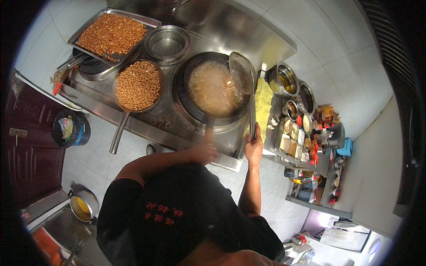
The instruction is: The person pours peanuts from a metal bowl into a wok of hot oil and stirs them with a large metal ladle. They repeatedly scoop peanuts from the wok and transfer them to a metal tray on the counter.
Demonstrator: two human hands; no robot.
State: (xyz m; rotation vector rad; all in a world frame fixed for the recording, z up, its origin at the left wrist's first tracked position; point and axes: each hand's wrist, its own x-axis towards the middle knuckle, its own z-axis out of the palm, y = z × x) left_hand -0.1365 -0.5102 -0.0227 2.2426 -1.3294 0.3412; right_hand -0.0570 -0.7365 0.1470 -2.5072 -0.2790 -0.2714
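Observation:
My left hand (203, 153), blurred, is closed around the handle (209, 129) of a dark wok (240, 108) on the stove burner. Bubbling oil (209, 88) fills the wok, and a few peanuts (229, 83) show near its right side. In my right hand (254, 146) is the long metal handle of a round skimmer (240, 71), tilted over the wok's right rim. Left of the wok, a metal strainer (123, 124) with a long handle holds a heap of peanuts (138, 86). A metal tray (153, 22) behind it carries darker peanuts (111, 35).
An empty-looking steel basin (166, 44) stands behind the strainer. To the right are a yellow-covered strip (264, 106), steel pots (287, 78) and seasoning containers (293, 148). A black bin (80, 128) sits on the floor at left, and a pot of yellow liquid (80, 207) lower left.

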